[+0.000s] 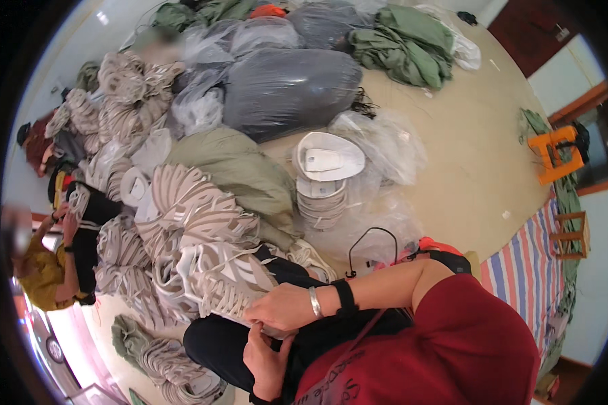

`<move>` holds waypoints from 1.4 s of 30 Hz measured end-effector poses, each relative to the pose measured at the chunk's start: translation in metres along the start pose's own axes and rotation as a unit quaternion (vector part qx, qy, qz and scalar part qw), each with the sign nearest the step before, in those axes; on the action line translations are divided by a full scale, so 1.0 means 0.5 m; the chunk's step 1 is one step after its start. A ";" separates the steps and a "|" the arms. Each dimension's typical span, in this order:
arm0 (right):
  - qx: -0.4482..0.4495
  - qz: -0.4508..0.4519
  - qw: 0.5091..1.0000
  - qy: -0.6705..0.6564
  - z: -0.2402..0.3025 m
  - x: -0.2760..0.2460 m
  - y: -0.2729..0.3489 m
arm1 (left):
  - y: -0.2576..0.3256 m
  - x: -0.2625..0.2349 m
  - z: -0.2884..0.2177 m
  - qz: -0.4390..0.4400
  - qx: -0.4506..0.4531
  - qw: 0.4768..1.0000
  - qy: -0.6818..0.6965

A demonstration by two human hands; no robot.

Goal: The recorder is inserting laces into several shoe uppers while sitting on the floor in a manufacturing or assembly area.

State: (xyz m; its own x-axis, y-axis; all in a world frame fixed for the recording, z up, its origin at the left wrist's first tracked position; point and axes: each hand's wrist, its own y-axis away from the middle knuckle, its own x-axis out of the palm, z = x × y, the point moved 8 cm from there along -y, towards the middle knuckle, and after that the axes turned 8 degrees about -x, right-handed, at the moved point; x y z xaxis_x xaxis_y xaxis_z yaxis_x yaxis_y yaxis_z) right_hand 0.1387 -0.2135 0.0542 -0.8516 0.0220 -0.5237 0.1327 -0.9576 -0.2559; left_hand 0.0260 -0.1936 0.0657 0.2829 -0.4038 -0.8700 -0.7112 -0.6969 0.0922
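1. Shoe [231, 283]: laced, pale beige-and-white, near centre.
2. Person's right hand [275, 308]: fingers closed on the shoe's near end.
3. Left hand [265, 363]: close beside; grip cannot be told.
4. Left: ridged stacks of striped shoes [188, 196].
5. Far: bulging grey plastic sack [290, 91], glossy, wrinkled; rightward, rumpled green cloth [405, 46].

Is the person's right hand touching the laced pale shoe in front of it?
Touching. The head view shows it: the right hand lies over the front end of the laced shoe, fingers against it with no gap visible.
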 end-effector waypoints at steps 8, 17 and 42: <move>0.026 -0.041 0.996 -0.072 0.002 -0.034 0.034 | -0.024 -0.031 -0.053 -0.010 0.091 0.994 -0.062; 0.000 -0.002 0.996 0.092 0.044 -0.057 0.072 | -0.002 -0.013 -0.037 -0.032 0.128 0.991 0.012; -0.039 0.038 0.970 0.236 0.060 0.003 0.084 | 0.042 0.023 -0.024 -0.104 0.221 0.968 -0.052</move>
State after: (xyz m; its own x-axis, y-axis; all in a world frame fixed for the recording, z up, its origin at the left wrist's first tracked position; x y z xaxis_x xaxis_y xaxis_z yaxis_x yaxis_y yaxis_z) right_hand 0.1279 -0.2621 0.0669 -0.5140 0.0984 -0.8521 0.2405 -0.9370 -0.2533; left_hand 0.0220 -0.2202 0.0636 0.3996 -0.2051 -0.8934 -0.8584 -0.4257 -0.2862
